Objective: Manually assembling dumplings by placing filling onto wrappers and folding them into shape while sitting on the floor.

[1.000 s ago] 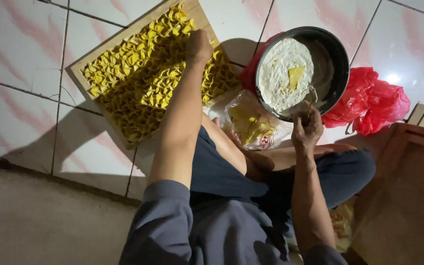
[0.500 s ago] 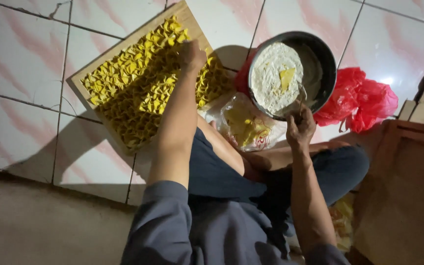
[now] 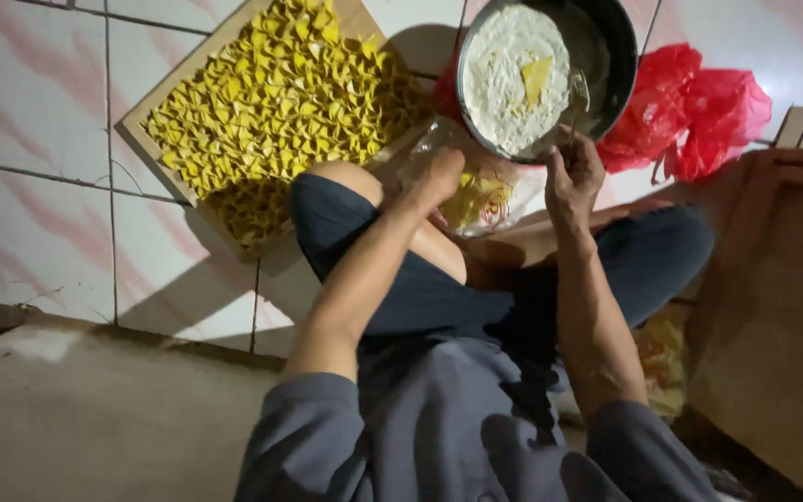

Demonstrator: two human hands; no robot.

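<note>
Left hand: the left hand (image 3: 440, 175) reaches down into a clear plastic bag (image 3: 480, 200) of yellow wrappers, fingers curled together at the bag's mouth; whether they pinch a wrapper cannot be told.
Bag: it lies on the tiled floor just past the person's bent knee, between the wooden tray and the dark bowl, touching the bowl's near edge.
Right hand: the right hand (image 3: 573, 172) is closed on a thin metal spoon (image 3: 576, 98), whose tip stands over the near rim of the bowl.
Bowl: a round dark bowl (image 3: 617, 56) sits on the floor in front of the person, holding a pale white filling (image 3: 504, 79) with one flat yellow wrapper (image 3: 536, 79) lying on top of it.
Tray: a wooden tray (image 3: 137, 135) lies tilted to the left of the bowl, packed with rows of folded yellow dumplings (image 3: 271, 102); its near corner falls in shadow beside the knee.
Surroundings: a crumpled red plastic bag (image 3: 699, 107) lies to the right of the bowl; a brown wooden box (image 3: 778, 307) stands at the person's right side; the floor (image 3: 39, 214) is of white tiles streaked with pink.
Person: seated cross-legged in dark blue trousers and a grey-blue shirt, seen from above.
</note>
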